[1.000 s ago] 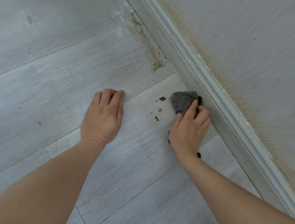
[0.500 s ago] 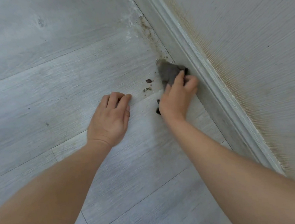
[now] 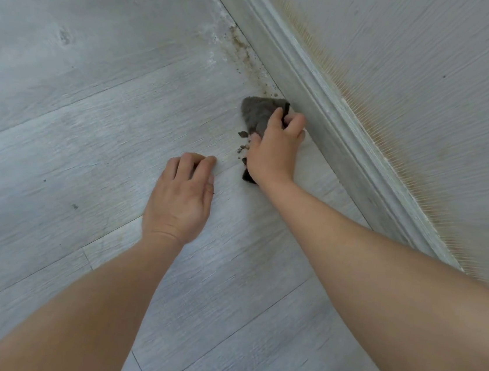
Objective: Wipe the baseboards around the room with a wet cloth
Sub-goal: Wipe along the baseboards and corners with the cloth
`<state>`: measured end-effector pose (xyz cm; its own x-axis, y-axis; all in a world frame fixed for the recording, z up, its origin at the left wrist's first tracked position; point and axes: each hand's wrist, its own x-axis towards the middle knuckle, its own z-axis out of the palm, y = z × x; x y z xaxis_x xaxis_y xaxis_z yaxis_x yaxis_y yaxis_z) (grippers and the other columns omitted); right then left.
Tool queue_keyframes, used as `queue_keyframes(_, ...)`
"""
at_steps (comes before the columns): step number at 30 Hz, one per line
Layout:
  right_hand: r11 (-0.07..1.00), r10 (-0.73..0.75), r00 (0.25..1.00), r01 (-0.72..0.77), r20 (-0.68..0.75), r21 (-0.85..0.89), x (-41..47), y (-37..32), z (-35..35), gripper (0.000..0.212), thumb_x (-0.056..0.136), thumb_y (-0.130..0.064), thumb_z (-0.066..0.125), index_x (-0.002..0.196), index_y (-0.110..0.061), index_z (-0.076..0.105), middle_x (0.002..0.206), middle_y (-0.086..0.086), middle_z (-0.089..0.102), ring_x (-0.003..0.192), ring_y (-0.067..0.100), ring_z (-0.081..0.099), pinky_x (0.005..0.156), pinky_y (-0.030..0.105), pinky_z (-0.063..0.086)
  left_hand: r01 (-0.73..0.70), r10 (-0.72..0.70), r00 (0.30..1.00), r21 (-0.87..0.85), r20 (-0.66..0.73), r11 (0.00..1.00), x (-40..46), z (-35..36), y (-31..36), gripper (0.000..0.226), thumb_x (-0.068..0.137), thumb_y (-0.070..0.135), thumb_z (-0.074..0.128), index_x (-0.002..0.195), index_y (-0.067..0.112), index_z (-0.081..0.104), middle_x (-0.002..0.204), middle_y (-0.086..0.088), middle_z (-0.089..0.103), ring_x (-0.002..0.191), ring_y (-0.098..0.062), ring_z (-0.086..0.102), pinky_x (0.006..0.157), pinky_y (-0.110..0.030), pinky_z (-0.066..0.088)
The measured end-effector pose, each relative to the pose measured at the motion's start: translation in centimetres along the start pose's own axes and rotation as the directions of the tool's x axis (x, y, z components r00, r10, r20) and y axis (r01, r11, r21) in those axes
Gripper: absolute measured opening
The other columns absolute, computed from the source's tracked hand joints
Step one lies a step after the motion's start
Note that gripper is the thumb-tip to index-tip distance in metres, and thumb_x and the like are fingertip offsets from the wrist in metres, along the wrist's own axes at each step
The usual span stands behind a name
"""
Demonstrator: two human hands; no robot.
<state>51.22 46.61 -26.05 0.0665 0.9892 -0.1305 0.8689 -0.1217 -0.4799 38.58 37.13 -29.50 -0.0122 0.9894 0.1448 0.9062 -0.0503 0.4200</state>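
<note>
Pale grey wood-grain plank flooring [image 3: 78, 111] fills most of the head view, running up to a grey-white moulded baseboard [image 3: 322, 102] that crosses diagonally from the top centre to the right edge, with a pale textured wall [image 3: 431, 84] above it, yellow-brown stained along the joint. A band of brown grime and crumbs [image 3: 245, 57] lies on the floor where it meets the baseboard, beyond the cloth.

The right hand [image 3: 274, 152] presses a crumpled dark grey cloth [image 3: 257, 113] onto the floor just at the foot of the baseboard, fingers curled over its near part and gripping it. Most of the cloth sticks out ahead of the fingertips, towards the grime; a small dark corner shows again below the heel of the hand, near the wrist. The part under the palm is hidden, and whether the cloth's far edge actually touches the baseboard is hard to tell. A few small brown flakes of debris [image 3: 243, 135] lie on the floor just left of the hand.

The left hand [image 3: 181, 196] rests on the floor, well apart from the cloth, holding nothing, its fingers bent so the tips are tucked out of sight. Both forearms are cut off by the lower edge, and a blurred tan shape in the bottom right corner cannot be identified.
</note>
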Motion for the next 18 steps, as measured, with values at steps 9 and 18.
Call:
queue_keyframes(9,0.96,-0.149,0.959,0.082,-0.242,-0.268,-6.1,10.0,-2.7,0.059,0.074,0.015,0.062,0.129,-0.006,0.056,0.13,0.011,0.054,0.109,0.034,0.053,0.088,0.044,0.048,-0.003,0.003,1.0,-0.022,-0.023,1.0,0.0,0.0,0.3,0.034,0.095,0.025,0.034,0.119,0.009,0.053,0.106,-0.008,0.05,0.091,-0.024,0.043,0.075,-0.039,0.047)
queue_keyframes(18,0.92,-0.151,0.983,0.099,-0.109,-0.379,-0.1,3.2,-1.9,0.051,0.094,-0.001,0.042,0.143,-0.006,0.031,0.143,0.008,0.03,0.123,0.025,0.034,0.101,0.034,0.032,0.011,-0.011,1.0,-0.014,0.004,1.0,0.1,-0.1,0.1,0.038,0.096,0.029,0.033,0.121,0.009,0.053,0.109,-0.008,0.049,0.094,-0.022,0.04,0.081,-0.038,0.044)
